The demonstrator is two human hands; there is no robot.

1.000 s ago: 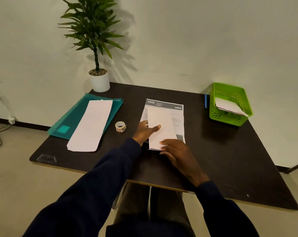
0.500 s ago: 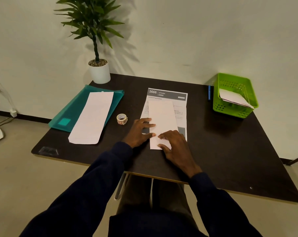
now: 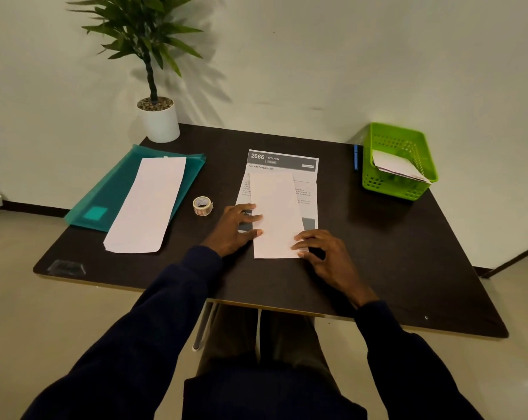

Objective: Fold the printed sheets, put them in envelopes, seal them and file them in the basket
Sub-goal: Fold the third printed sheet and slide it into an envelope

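Observation:
A white folded sheet (image 3: 276, 213) lies lengthwise on top of a printed sheet (image 3: 282, 160) headed "2666 Kitchen" in the middle of the dark table (image 3: 378, 253). My left hand (image 3: 232, 227) rests flat at the folded sheet's left edge, its straight fingers touching the paper. My right hand (image 3: 326, 256) is arched over the lower right corner, with fingertips and thumb pressing on that edge. A green basket (image 3: 387, 186) stands at the back right with white paper (image 3: 393, 166) inside. A long white envelope (image 3: 149, 204) lies at the left.
The envelope lies on a teal plastic folder (image 3: 105, 201). A small roll of stickers or tape (image 3: 202, 206) sits between the folder and the sheets. A potted plant (image 3: 159, 122) stands at the back left corner. A blue pen (image 3: 355, 157) lies beside the basket.
The folded sheet has been straightened over the printed sheet. My right hand slid from its near end to the lower right corner; my left hand shifted to the left edge.

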